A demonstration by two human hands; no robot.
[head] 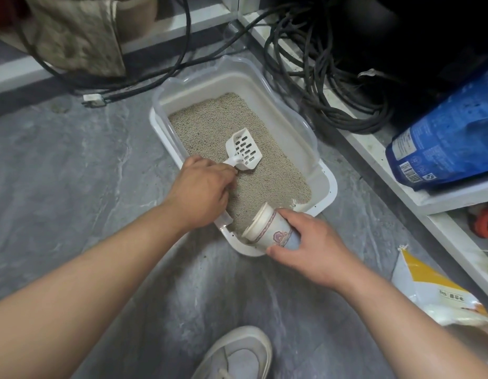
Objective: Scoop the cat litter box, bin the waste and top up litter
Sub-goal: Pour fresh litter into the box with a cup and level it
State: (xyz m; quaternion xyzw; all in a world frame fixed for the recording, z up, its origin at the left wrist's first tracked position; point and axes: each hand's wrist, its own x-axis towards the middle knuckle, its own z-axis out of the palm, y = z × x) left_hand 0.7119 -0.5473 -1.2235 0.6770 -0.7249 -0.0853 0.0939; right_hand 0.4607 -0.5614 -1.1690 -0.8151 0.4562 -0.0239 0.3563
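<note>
A white litter box [323, 173] with a clear rim sits on the grey floor, filled with beige litter [210, 124]. My left hand [199, 187] grips the handle of a white slotted scoop [244, 149], whose head rests on the litter near the box's middle. My right hand [311, 244] holds a patterned paper cup [267, 228] tipped on its side at the box's near corner, its mouth facing the litter. What is inside the cup is hidden.
A blue bag [450, 135] leans on a white ledge at right. An open yellow-and-white bag [434, 294] lies at the lower right. Coiled black cables [333, 86] lie behind the box. A plug [94, 99] rests on the floor. My shoe [237, 354] is at the bottom.
</note>
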